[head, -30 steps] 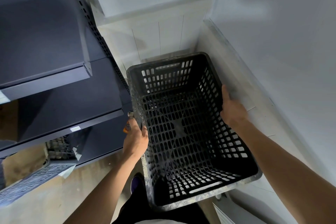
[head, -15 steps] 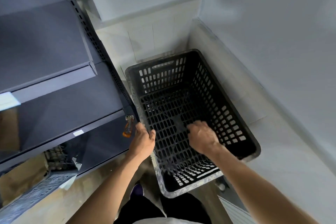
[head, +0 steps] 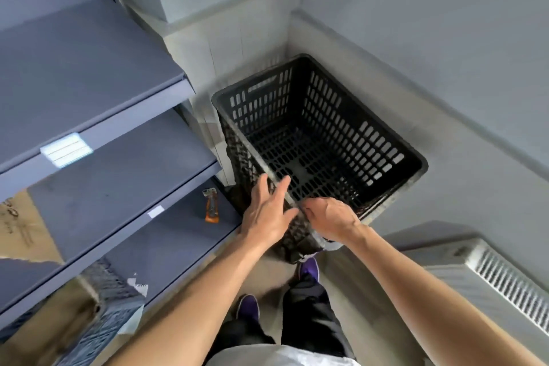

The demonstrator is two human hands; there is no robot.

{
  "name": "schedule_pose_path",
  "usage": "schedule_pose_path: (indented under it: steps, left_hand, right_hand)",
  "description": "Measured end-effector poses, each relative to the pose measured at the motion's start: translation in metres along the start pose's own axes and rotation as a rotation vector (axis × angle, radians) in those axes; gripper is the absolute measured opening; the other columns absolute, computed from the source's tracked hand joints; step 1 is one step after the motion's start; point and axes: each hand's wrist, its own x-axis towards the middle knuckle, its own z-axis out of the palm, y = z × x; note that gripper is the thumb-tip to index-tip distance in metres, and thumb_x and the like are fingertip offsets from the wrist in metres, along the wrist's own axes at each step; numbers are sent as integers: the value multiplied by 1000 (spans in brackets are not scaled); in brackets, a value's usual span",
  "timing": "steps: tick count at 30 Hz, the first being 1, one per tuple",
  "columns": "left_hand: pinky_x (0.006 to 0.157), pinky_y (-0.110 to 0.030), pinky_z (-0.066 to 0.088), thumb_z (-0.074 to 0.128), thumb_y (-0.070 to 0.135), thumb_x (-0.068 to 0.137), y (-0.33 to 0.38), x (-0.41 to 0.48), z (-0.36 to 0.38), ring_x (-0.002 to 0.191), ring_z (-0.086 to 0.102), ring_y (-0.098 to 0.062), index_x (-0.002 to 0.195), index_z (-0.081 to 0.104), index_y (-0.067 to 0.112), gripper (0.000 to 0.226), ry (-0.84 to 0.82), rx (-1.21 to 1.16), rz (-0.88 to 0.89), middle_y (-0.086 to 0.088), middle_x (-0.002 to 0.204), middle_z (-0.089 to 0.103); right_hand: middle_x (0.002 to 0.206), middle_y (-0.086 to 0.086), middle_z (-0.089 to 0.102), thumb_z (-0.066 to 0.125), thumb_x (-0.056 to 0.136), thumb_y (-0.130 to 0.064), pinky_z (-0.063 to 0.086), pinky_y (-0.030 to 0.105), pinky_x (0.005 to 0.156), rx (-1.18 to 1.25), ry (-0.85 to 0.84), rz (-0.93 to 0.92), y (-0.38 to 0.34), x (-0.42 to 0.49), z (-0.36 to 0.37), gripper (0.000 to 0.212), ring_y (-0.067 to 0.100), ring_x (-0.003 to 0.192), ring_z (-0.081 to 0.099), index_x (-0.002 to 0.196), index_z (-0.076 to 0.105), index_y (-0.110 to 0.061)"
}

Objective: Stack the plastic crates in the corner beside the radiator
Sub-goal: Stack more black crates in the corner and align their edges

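Note:
A black slotted plastic crate [head: 326,134] stands in the corner where the two pale walls meet. Its tall near side suggests it sits on other crates, but I cannot see how many. It is empty inside. My left hand [head: 267,211] hovers at the crate's near-left rim with fingers spread, holding nothing. My right hand [head: 332,218] is curled over the near corner of the rim. The white radiator [head: 505,279] is on the wall at lower right, just short of the crate.
Dark blue metal shelves [head: 89,74] run along the left, close to the crate. An orange packet [head: 212,208] lies on the lowest shelf. A grey crate [head: 110,306] and cardboard [head: 20,223] sit on the floor lower left. My purple shoes [head: 309,267] stand before the crate.
The crate has gone down and back into the corner. My right hand moved from the right rim to the near corner. My left hand has let go and opened.

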Motion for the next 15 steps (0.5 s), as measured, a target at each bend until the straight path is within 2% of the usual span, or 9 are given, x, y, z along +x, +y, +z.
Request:
schedule_pose_path:
  steps: [3,5,9,11,13,15]
  left_hand:
    - [108,-48,38,61,43,94,-4,-5,-1,151,-10,-26,147,36,33,59,-32,122,135,-5,163,-8]
    - [112,-47,33,62,38,94,-3,-7,1,151,-15,-22,144,43,30,54,-46,154,225,-4,165,-5]
    - [118,-42,22,62,24,96,3,-6,13,152,-6,-21,141,50,22,46,-119,164,338,-7,162,18]
    - [116,-42,25,62,22,96,5,-2,19,152,1,-24,137,53,20,42,-110,218,362,-7,156,29]
    - [109,-40,31,61,22,96,11,1,19,147,14,-27,132,57,19,36,-102,294,366,-7,147,37]
    - [99,-39,37,58,26,95,14,2,17,132,34,-25,121,64,22,26,-20,364,365,-5,136,48]
  right_hand:
    - [111,6,71,41,102,-24,53,38,83,46,45,54,-5,-18,4,27,33,105,67,116,64,-20]
    - [111,5,72,39,103,-29,53,40,85,111,76,75,-5,-33,7,29,32,105,66,118,63,-22]
    - [116,2,70,39,105,-40,51,39,90,134,78,62,-3,-64,12,35,27,108,64,123,62,-21]
    - [122,3,68,46,103,-39,51,39,93,96,76,48,-1,-74,14,36,26,114,62,131,58,-20]
    - [129,4,64,52,100,-37,49,39,97,49,82,36,2,-80,16,41,28,121,58,138,54,-19]
    - [129,3,64,53,99,-36,48,40,99,4,107,23,4,-83,18,40,28,121,57,136,54,-19]
